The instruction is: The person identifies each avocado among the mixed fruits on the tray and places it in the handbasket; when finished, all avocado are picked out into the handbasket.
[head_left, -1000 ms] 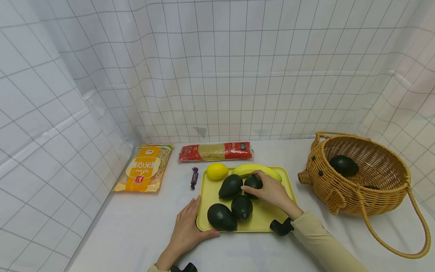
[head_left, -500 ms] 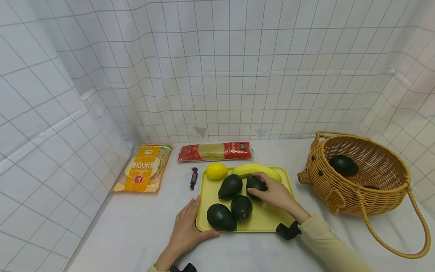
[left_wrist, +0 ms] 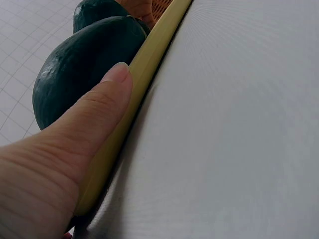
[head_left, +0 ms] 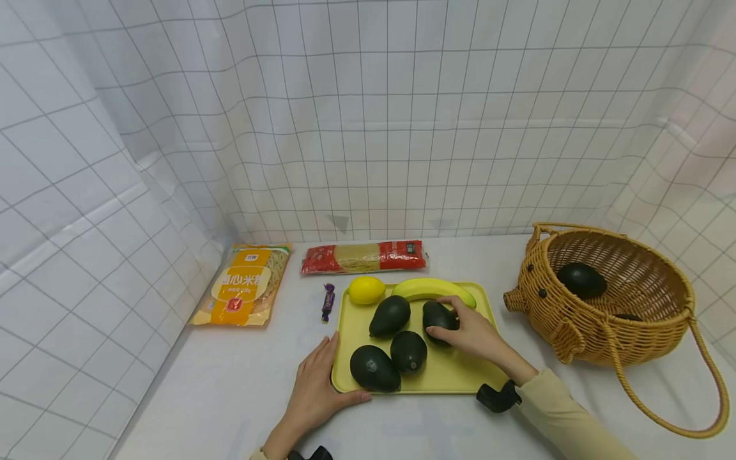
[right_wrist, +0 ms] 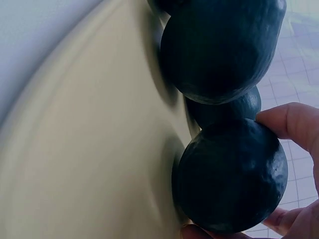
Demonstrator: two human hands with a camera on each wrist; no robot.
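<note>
A yellow tray [head_left: 454,381] holds dark green avocados, a lemon [head_left: 367,291] and a banana [head_left: 428,288]. My right hand [head_left: 474,332] grips the avocado [right_wrist: 232,174] on the tray's right side, thumb and fingers around it. Whether that fruit is raised off the tray is hard to tell. Three more sit to its left: an upper avocado [head_left: 390,315], a middle avocado [head_left: 409,352] and a front avocado [head_left: 375,368]. Along the tray's left edge lie the extended fingers of my left hand [head_left: 313,390]. Its thumb [left_wrist: 107,97] touches the front rim beside the front avocado.
At right stands a pig-shaped wicker basket [head_left: 581,332] with an avocado [head_left: 582,280] and another dark item, mostly hidden, inside. Behind the tray is a red noodle packet [head_left: 364,257]. A purple wrapped candy [head_left: 328,303] and an orange rice-pasta bag [head_left: 244,285] lie left.
My right hand has moved right and slightly toward me with the avocado in its grip, away from the upper avocado. The left hand stays put at the tray.
</note>
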